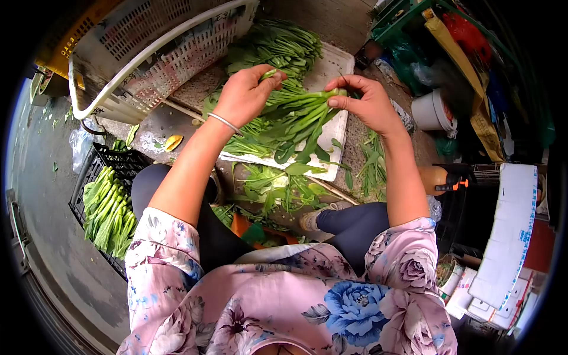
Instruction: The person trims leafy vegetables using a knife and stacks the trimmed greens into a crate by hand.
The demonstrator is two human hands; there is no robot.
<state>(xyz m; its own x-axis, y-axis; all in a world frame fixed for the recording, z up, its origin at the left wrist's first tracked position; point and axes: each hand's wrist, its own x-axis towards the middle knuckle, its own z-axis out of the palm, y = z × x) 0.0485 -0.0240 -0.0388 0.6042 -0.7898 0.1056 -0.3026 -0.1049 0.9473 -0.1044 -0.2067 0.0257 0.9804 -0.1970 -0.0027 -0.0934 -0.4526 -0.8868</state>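
Observation:
My right hand (370, 105) pinches the cut stem ends of a bunch of leafy greens (305, 121) between thumb and fingers. The leaves of that bunch fan down and to the left over a white tray (338, 65). My left hand (251, 92), with a bangle at the wrist, is closed on a short green stem piece (269, 74) whose tip shows by the thumb. Behind my hands, a pile of long-stemmed greens (287, 44) lies on the tray. Loose leaves and trimmings (281, 186) are scattered on the ground below it.
At the upper left stands a white plastic basket (171, 65). A black crate (121, 160) holding bundled greens (109, 210) is at my left knee. On the right are a pale bucket (433, 110), a spray bottle (435, 179) and a white foam board (506, 231).

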